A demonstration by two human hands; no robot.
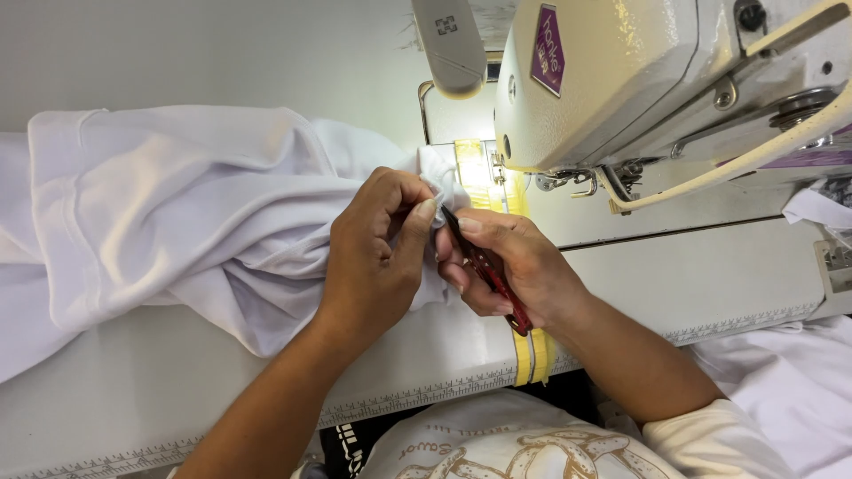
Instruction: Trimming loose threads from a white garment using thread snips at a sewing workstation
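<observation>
The left hand (377, 253) is curled into a loose fist over a bunched edge of white cloth (177, 213); its thumb and forefinger are pinched tight on a small fold of that cloth, right at the fingertips; the other fingers (390, 191) are bent over the fold. The right hand (510, 266) sits just beside it, touching it at the fingertips; its fingers are closed round a small pair of red thread snips (486, 270), which lies slanting across the palm, the dark tip pointing up towards the pinched fold and the red end poking out below the heel of the hand. Whether the blades are open or closed cannot be told; they are hidden between the two hands.

The cloth spreads away to the left over the pale worktop (674, 284), heaped in soft folds with a hemmed edge showing; part of it hangs over the near edge. A printed ruler strip (417, 395) runs along that front edge; a yellow tape (532, 355) crosses the worktop beneath the right hand and drops over the edge. A cream sewing machine (639, 80) stands up and to the right of the hands, close to them but not touching; more white fabric (790, 390) lies at the lower right.
</observation>
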